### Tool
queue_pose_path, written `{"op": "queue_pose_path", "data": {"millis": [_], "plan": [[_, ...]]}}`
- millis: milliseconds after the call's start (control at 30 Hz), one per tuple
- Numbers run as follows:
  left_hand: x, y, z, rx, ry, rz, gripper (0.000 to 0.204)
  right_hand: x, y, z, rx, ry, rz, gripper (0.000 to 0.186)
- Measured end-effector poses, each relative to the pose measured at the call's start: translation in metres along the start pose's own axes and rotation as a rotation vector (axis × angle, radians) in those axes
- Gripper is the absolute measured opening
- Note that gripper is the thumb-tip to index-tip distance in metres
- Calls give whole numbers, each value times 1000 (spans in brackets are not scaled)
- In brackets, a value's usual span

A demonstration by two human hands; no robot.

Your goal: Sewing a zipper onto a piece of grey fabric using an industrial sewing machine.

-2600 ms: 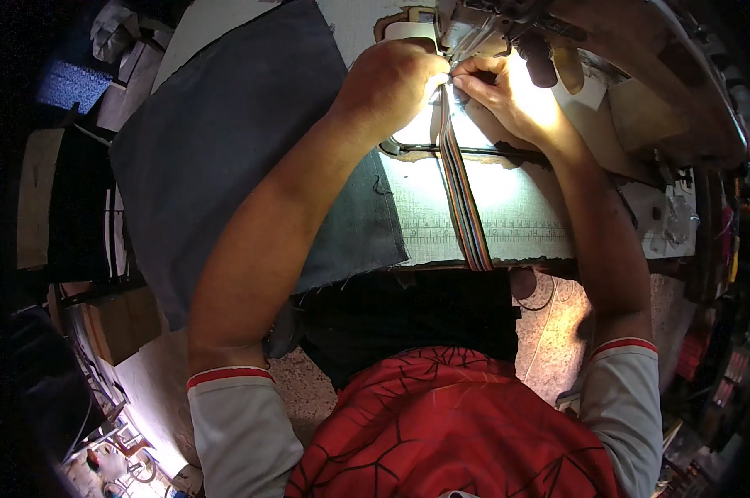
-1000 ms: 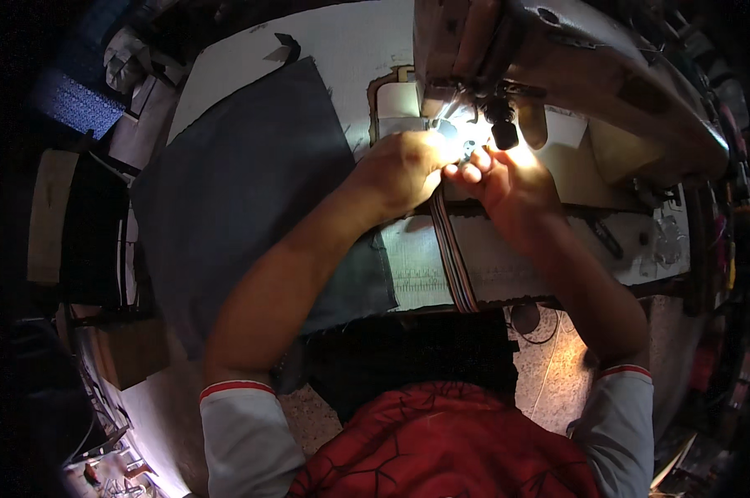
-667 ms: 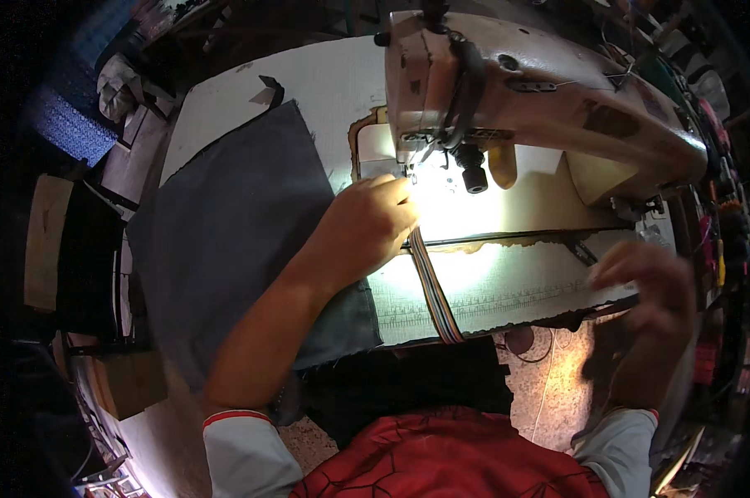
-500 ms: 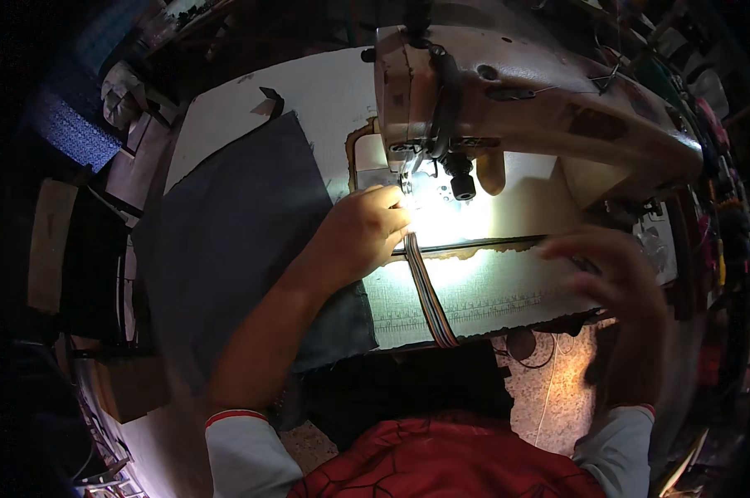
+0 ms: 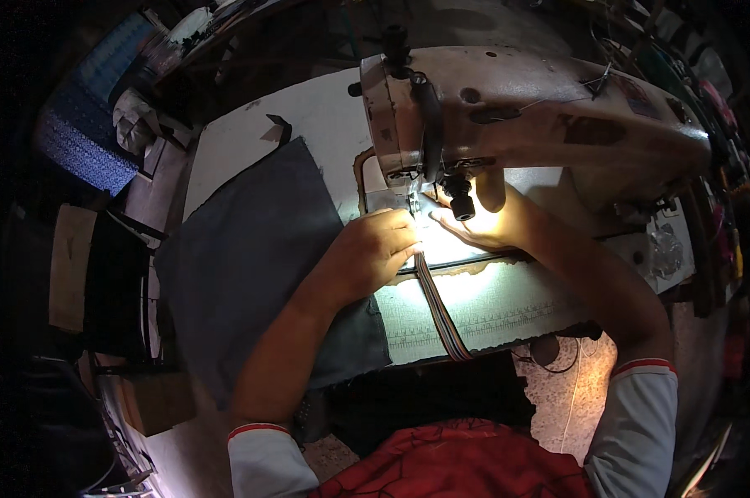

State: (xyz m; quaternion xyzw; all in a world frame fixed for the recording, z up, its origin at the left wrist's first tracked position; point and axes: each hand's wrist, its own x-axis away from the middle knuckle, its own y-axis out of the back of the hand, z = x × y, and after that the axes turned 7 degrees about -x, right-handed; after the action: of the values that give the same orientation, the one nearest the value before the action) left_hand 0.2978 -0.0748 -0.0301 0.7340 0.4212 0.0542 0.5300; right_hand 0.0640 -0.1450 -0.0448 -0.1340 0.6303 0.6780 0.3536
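- Striped strip (image 5: 441, 311) lies at mid-frame, its long axis slanting from the hands toward the lower right.
- Left hand (image 5: 373, 249), the nearer, pinches its upper end.
- Right hand (image 5: 495, 226) sits just right of that end; glare hides its grip, so I cannot tell.

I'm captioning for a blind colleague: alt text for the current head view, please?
At the lit needle area of a sewing machine, a person's bare left hand touches a striped band and the right hand is under the machine. The band runs to the front edge of the table; dark grey cloth lies at left.
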Motion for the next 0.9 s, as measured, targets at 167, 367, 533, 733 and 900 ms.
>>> {"op": "queue_pose_path", "data": {"millis": [167, 367, 533, 733, 900], "plan": [[0, -3, 1, 21, -11, -47, 10, 11, -1, -2, -19, -225, 253, 36], [0, -7, 2, 5, -11, -60, 10, 4, 5, 3, -40, -237, 270, 31], [-1, -6, -9, 14, 59, -65, 9, 17, -8, 7, -150, -253, -16, 21], [-6, -7, -19, 7, -57, -87, 15, 29, -29, 27, -695, -447, -69, 40], [-1, 1, -12, 236, 86, -20, 24, 38, -41, 20, -1168, -459, -120, 27]]}}
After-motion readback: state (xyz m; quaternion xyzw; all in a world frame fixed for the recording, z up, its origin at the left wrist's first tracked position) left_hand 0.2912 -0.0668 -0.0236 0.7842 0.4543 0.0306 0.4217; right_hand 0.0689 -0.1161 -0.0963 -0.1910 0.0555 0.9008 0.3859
